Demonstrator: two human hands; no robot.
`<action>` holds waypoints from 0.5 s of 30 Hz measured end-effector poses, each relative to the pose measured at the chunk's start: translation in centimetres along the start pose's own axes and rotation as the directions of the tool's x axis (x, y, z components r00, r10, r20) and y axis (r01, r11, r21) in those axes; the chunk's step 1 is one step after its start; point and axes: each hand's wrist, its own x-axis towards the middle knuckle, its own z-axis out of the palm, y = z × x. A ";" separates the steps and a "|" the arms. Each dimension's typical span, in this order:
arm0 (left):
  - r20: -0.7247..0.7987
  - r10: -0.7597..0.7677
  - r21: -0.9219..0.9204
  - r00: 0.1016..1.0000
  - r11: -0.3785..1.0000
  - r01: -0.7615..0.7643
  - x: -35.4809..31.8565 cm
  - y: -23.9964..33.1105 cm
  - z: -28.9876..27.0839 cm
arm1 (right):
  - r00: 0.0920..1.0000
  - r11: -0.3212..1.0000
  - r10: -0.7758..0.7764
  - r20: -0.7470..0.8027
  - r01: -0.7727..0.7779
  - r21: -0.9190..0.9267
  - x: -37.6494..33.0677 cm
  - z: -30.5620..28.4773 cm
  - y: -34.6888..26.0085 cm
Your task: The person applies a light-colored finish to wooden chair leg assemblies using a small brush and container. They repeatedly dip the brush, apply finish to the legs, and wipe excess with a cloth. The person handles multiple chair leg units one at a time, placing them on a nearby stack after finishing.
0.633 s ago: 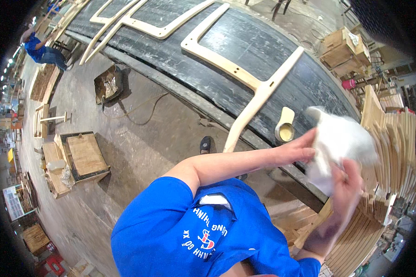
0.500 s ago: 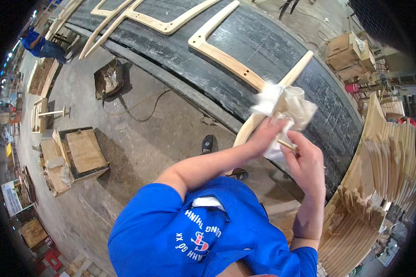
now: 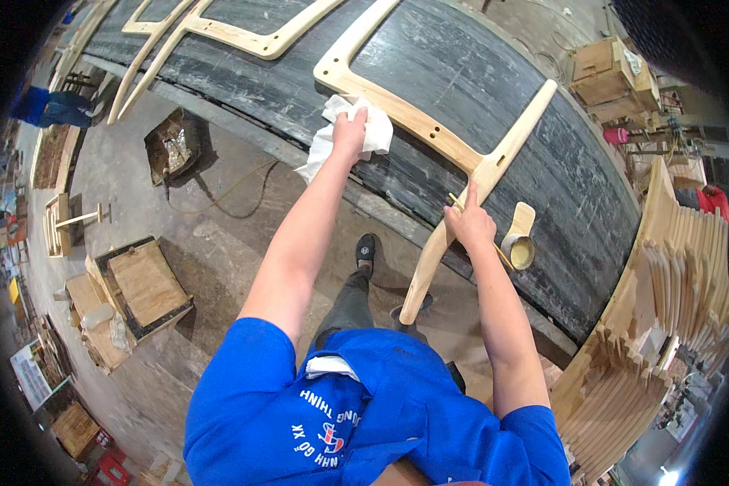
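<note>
A pale wooden chair-frame piece (image 3: 413,108) with drilled holes lies on the dark work surface, its curved leg reaching past the near edge. On its long bar, my left hand (image 3: 350,134) grips a crumpled white cloth (image 3: 378,130). My right hand (image 3: 470,223) rests at the joint of bar and leg, fingers closed round a thin wooden stick (image 3: 504,257), index finger stretched along the wood. Just right of that hand sits a small round cup (image 3: 522,252) holding something yellowish, with a flat pale paddle-shaped piece (image 3: 522,217) beside it.
More wooden frames (image 3: 259,40) lie farther left on the dark table (image 3: 575,202). Stacked curved wooden parts (image 3: 680,267) stand at the right. On the floor are a dark scoop-like pan (image 3: 172,147) with a hose and a wooden box (image 3: 148,275). Another person (image 3: 53,107) stands far left.
My hands have parted. The left has moved left along the bar with the white cloth; the right has come down onto the frame joint. The cup and paddle-shaped piece now show.
</note>
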 end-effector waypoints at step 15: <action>0.175 -0.173 0.217 0.969 0.967 0.134 2.1 -1.2 7.2 | 0.983 0.991 -0.120 -0.141 0.127 0.048 -1.0 1.7 1.0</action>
